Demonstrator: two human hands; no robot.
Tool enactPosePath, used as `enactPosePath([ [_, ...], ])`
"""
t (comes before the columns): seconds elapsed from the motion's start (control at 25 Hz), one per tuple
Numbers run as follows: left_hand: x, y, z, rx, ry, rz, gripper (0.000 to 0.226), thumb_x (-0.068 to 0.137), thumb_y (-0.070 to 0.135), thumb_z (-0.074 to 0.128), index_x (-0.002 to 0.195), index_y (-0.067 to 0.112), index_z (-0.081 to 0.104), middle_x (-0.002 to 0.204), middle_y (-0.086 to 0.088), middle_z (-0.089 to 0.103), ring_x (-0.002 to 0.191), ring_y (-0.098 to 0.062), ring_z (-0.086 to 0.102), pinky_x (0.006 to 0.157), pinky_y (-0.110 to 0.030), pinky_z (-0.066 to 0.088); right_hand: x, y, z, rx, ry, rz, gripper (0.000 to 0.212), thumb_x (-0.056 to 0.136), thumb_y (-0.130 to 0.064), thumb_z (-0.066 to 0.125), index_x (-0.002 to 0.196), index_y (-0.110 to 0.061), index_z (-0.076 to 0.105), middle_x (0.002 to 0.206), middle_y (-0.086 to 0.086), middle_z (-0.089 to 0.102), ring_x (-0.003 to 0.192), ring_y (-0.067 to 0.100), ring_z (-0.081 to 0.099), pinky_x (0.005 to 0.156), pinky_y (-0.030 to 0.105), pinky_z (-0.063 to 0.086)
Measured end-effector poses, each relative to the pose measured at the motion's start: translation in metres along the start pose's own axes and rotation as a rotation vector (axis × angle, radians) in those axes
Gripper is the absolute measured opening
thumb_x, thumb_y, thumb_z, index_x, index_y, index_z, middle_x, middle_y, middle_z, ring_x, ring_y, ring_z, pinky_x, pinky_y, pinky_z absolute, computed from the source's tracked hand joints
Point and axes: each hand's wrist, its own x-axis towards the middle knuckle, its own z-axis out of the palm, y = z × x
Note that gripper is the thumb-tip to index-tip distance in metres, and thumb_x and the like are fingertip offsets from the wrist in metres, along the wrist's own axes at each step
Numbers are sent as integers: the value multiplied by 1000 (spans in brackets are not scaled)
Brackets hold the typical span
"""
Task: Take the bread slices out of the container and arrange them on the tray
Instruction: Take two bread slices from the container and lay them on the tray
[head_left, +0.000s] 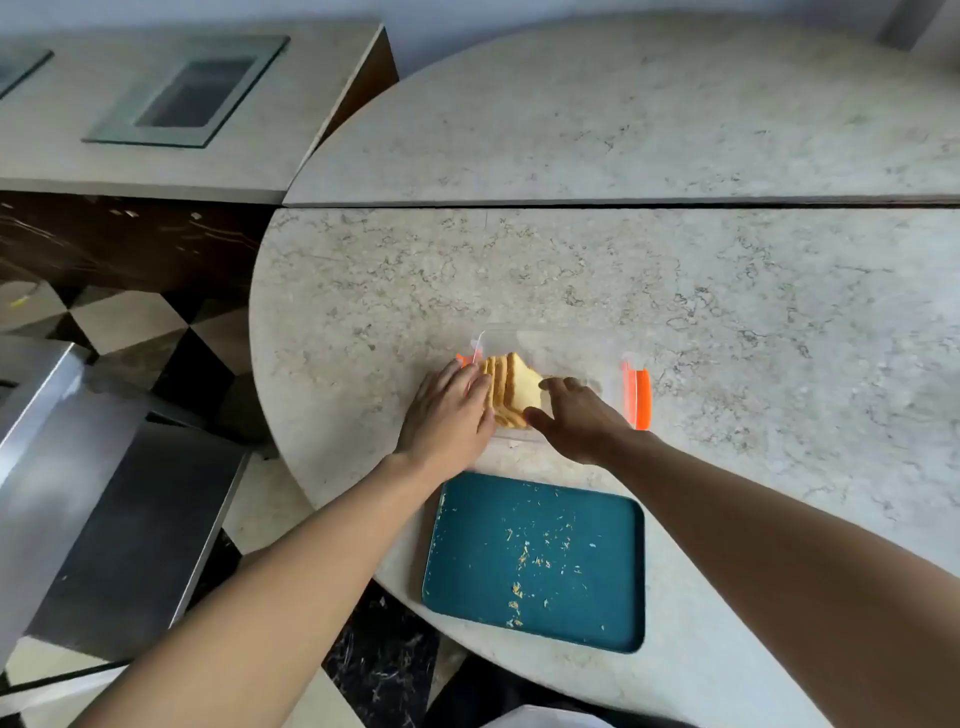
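A clear plastic container (571, 345) with orange clips stands on the marble table. Several bread slices (511, 387) stand upright on edge at its left end. My left hand (447, 415) lies flat against the container's left end, fingers spread along the outermost slice. My right hand (574, 418) reaches into the container, with thumb and fingers pinching the nearest slice at its right face. A teal tray (613, 587) lies nearer to me, just below the container. It carries only scattered crumbs.
The round marble table (727, 312) extends far to the right and back. Its curved edge runs close to the tray's left side. A steel counter (104, 493) stands at the left, over a checkered floor.
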Motion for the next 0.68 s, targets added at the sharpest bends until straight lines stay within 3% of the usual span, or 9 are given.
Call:
enactPosePath([
  [0.24,28,-13,11,76,-33,235,33,91,21,56,118,9,70,136,-12,62,137,-31,44,117,-48,28,28,-21,13,155,14,161,61,98,-54,50,140,-9,46,136,17,58,120,33,58,96,45,50],
  [0.68,39,-19,17,90,-109,238,43,95,31,43,125,11,66,149,-7,51,147,-25,26,121,-49,12,46,-16,24,293,44,228,63,90,-52,66,136,-13,49,133,14,61,116,30,61,86,36,48],
])
